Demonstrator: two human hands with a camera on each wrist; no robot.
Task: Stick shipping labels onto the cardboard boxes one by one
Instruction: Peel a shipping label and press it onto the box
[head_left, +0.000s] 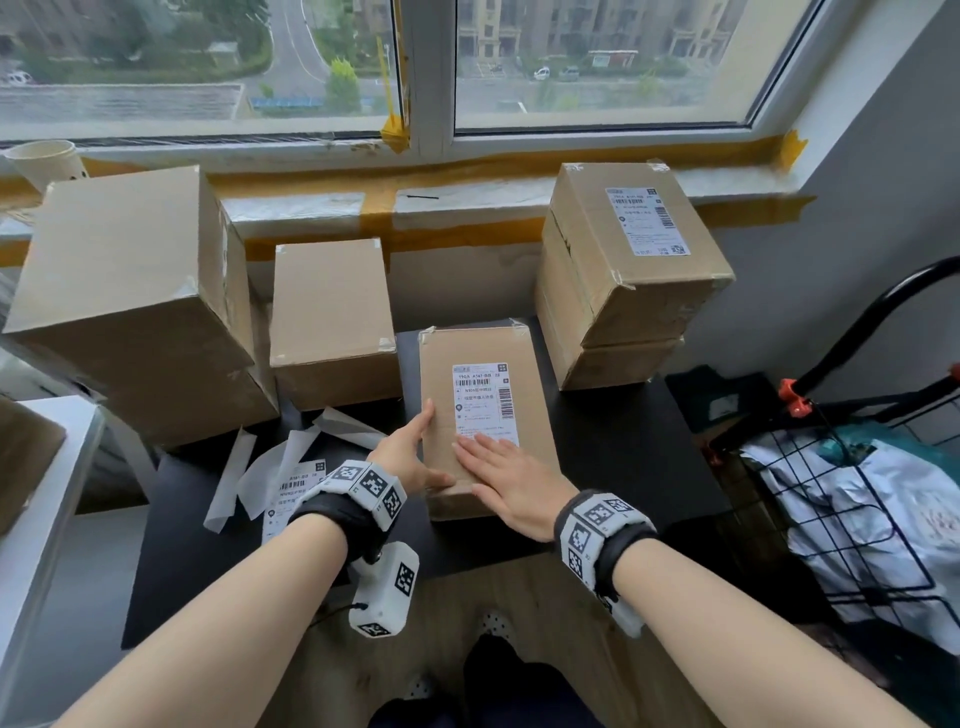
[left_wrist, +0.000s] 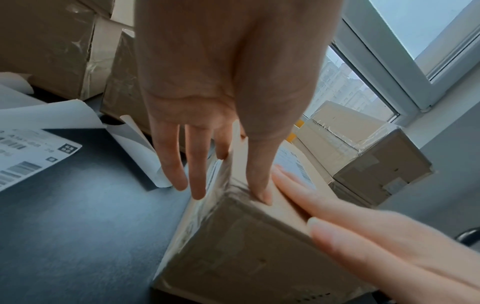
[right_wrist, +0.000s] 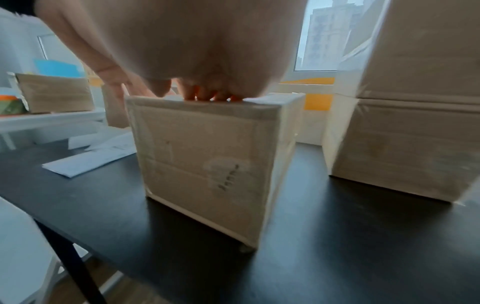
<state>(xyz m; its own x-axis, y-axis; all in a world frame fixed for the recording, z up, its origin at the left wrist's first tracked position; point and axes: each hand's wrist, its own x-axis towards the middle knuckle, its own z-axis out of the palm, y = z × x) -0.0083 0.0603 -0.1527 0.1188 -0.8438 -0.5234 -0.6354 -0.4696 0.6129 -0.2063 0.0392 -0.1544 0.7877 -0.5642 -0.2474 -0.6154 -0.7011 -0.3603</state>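
Note:
A long cardboard box (head_left: 535, 415) lies on the black table (head_left: 623, 447) in front of me, with a white shipping label (head_left: 483, 400) on its top. My right hand (head_left: 504, 478) lies flat on the box top, fingers straight, fingertips pressing the label's near edge. My left hand (head_left: 410, 457) steadies the box's left edge, thumb on top and straight fingers down the side. In the left wrist view the left hand (left_wrist: 223, 115) straddles that box (left_wrist: 246, 246) edge. In the right wrist view the right hand (right_wrist: 194, 51) rests on top of the box (right_wrist: 207, 164).
Loose labels (head_left: 296, 486) and peeled backing strips (head_left: 234, 478) lie left of the box. Plain boxes stand behind: a large one (head_left: 124, 291) and a smaller one (head_left: 332, 317). A labelled stack (head_left: 623, 270) stands at the right. A wire cart (head_left: 857, 493) is beyond the table's right edge.

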